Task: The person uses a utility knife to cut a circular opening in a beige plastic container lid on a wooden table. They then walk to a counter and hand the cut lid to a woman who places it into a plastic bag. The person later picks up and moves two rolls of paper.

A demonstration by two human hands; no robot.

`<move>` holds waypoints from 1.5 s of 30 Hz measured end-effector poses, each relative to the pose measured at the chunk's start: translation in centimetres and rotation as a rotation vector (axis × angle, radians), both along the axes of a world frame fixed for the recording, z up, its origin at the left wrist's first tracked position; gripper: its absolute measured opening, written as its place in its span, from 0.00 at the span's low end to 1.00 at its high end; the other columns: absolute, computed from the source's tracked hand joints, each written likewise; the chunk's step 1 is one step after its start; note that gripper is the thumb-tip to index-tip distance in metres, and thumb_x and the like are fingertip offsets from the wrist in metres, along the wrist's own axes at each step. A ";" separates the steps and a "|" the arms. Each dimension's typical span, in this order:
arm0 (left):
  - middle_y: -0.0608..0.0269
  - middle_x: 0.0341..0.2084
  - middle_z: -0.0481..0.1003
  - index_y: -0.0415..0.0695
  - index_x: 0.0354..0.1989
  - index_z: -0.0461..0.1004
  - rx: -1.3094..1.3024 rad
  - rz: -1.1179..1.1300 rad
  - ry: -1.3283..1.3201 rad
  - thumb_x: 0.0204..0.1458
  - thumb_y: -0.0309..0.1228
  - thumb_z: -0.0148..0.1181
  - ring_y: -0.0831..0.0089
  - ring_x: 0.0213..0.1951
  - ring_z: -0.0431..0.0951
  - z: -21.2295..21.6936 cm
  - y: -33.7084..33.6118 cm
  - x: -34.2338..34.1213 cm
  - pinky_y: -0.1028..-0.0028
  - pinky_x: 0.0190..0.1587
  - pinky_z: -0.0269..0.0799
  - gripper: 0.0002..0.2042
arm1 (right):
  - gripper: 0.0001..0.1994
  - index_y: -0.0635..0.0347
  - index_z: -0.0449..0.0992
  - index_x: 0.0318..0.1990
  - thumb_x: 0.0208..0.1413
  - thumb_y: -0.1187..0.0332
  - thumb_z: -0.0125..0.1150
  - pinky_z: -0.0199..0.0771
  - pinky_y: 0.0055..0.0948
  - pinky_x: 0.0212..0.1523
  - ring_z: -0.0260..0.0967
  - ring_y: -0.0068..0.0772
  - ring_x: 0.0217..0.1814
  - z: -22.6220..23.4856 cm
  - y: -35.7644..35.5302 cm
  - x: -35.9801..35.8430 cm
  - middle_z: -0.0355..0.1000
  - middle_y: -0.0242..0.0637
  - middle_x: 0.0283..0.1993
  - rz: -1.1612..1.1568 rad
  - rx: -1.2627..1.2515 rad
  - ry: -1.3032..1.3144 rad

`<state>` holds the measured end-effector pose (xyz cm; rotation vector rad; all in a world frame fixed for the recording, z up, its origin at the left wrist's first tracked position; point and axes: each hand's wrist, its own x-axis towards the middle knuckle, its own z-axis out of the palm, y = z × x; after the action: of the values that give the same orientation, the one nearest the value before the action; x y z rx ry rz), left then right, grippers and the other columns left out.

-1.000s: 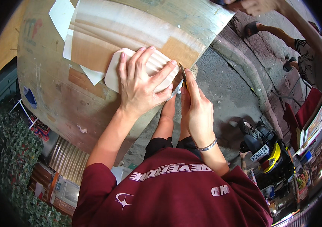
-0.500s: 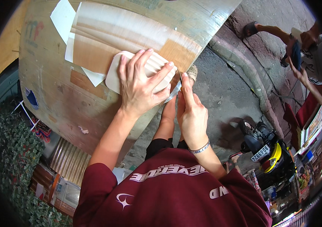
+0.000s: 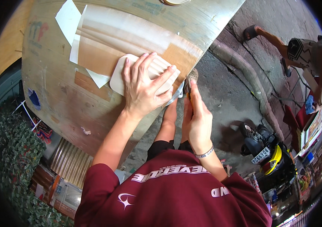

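My left hand (image 3: 144,86) lies flat, fingers spread, on a white rounded plastic piece (image 3: 120,73) that rests on brown cardboard sheets (image 3: 104,45) on a worn wooden table (image 3: 55,102). My right hand (image 3: 195,115) is closed around a small cutting tool (image 3: 187,86) held at the table's right edge, right beside the white piece. A thin clear strip (image 3: 174,97) hangs off the edge between the two hands.
White paper sheets (image 3: 68,17) lie at the cardboard's far left. Another person (image 3: 301,49) stands on the pavement at upper right beside a curb (image 3: 244,72). A parked motorbike (image 3: 263,151) is at right; green hedge (image 3: 10,159) at lower left.
My right hand has slid a little along the table edge with the tool. The person at upper right has walked further into view. My left hand stays pressed on the white piece.
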<state>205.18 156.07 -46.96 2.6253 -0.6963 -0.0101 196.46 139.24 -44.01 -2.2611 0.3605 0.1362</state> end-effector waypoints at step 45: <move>0.28 0.72 0.48 0.37 0.76 0.47 -0.088 0.538 0.123 0.32 0.58 0.83 0.34 0.73 0.51 2.7 2.2 -4.5 0.41 0.72 0.51 0.67 | 0.16 0.64 0.71 0.37 0.74 0.59 0.53 0.72 0.33 0.26 0.75 0.30 0.22 -1.8 -7.2 5.4 0.75 0.40 0.23 0.060 0.406 0.391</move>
<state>200.72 158.23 -44.28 2.6146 0.0618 0.0169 201.90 132.01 -45.84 -1.8354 0.4255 0.6313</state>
